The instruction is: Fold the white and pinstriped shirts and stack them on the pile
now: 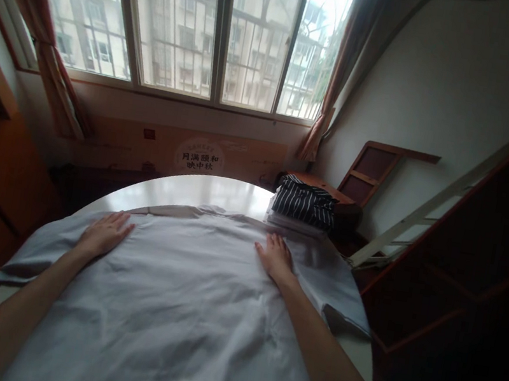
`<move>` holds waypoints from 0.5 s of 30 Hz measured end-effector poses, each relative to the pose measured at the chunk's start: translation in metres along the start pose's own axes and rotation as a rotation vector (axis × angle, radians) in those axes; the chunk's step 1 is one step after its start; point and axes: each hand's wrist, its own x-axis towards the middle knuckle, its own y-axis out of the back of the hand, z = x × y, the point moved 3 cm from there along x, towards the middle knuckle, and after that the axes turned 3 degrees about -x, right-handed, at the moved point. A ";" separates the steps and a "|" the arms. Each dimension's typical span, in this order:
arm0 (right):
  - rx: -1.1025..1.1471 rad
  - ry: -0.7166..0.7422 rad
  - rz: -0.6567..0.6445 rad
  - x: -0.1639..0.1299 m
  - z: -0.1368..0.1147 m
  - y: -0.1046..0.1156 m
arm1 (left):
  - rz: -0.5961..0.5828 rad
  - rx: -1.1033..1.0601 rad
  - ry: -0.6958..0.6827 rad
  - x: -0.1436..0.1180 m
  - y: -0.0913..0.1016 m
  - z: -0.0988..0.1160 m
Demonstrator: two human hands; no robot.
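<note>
1. Your two bare forearms come in from the near edge of the table [215, 192], one on each side, lying over the white shirt [182, 308].
2. The white shirt is spread flat across the near half of the round table, its collar end toward the far edge and its sleeves draping over the left and right edges.
3. Your left hand [105, 234] rests palm down on the shirt near its left shoulder, fingers loosely spread and flat, gripping nothing.
4. Your right hand [275, 257] lies palm down near the right shoulder, fingers extended and close together, pressing on the cloth.
5. Beyond the collar, a bare strip of glossy tabletop shows.
6. At the far right edge, just beyond your right hand, sits a stack of folded clothes [303, 206], a dark striped piece on top.
7. Behind the table is a wide window [189, 19] with curtains.
</note>
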 end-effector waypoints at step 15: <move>-0.049 0.016 0.042 0.000 -0.005 0.001 | 0.128 -0.213 -0.259 -0.005 0.003 0.011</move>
